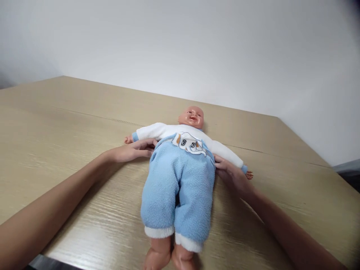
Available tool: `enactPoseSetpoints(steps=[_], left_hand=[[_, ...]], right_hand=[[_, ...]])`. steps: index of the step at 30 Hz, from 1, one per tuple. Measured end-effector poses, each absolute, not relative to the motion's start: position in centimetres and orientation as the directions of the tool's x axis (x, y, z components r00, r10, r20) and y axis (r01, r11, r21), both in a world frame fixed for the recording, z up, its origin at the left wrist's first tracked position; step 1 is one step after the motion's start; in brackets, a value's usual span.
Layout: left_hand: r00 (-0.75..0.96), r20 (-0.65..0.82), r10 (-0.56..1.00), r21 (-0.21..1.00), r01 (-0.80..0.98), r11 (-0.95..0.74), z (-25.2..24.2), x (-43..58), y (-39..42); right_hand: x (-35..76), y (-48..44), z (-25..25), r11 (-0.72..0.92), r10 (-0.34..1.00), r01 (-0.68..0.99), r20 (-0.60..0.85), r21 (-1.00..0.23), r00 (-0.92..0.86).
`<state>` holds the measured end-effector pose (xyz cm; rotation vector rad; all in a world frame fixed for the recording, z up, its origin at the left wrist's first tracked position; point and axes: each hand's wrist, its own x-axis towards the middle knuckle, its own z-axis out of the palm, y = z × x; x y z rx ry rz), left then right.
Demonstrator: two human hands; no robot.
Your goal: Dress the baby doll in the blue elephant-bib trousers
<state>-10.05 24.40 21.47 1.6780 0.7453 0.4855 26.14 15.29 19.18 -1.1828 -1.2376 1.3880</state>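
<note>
A baby doll [178, 168] lies on its back on the wooden table, head away from me and feet at the near edge. It wears light blue fleece trousers with an animal face on the bib and a white long-sleeved top with blue cuffs. My left hand [134, 150] grips the doll's side at the waist, below its outstretched arm; some fingertips are hidden against the cloth. On the opposite side, my right hand [233, 176] holds the waist with bent fingers, partly tucked by the fleece.
The wooden table [84, 120] has thin seams running across it behind the doll. A pale wall [180, 48] rises beyond its far edge. Dark shapes show past the table at the right edge and the lower left.
</note>
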Motion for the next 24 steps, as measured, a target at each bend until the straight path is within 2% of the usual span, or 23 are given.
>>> enactPoseSetpoints(steps=[2, 5, 7, 9, 13, 16, 19, 24], left_hand=[[0.738, -0.091, 0.669, 0.97, 0.217, -0.108, 21.6, -10.3, 24.5], [0.703, -0.077, 0.707, 0.969, 0.221, -0.114, 21.0, -10.0, 24.1], [0.621, -0.061, 0.781, 0.976, 0.201, -0.084, 20.3, -9.3, 23.7], [0.504, -0.037, 0.863, 0.982, 0.181, -0.064, 19.5, -8.5, 23.3], [0.388, 0.022, 0.921, 0.985, 0.149, -0.086, 18.7, -6.9, 22.6], [0.402, 0.02, 0.916, 0.993, 0.096, -0.064, 18.7, -6.6, 22.4], [0.418, -0.01, 0.908, 0.992, 0.117, -0.043, 19.0, -7.0, 22.6], [0.473, 0.034, 0.88, 0.96, 0.228, -0.16, 19.3, -8.5, 23.7]], right_hand=[[26.5, 15.1, 19.0, -0.124, 0.974, -0.024, -0.117, -0.992, -0.194], [25.6, 14.7, 18.5, -0.202, 0.965, -0.171, -0.166, -0.964, -0.205], [24.7, 14.4, 18.1, -0.241, 0.967, -0.287, -0.202, -0.927, -0.158], [24.0, 14.2, 17.8, -0.258, 0.966, -0.333, -0.231, -0.907, -0.119], [23.2, 14.1, 17.8, -0.204, 0.979, -0.313, -0.19, -0.928, -0.075], [23.1, 14.3, 18.0, -0.17, 0.985, -0.27, -0.154, -0.948, -0.081], [23.2, 14.4, 18.0, -0.18, 0.982, -0.236, -0.164, -0.955, -0.089], [23.9, 14.5, 17.7, -0.116, 0.99, -0.18, -0.098, -0.977, -0.104]])
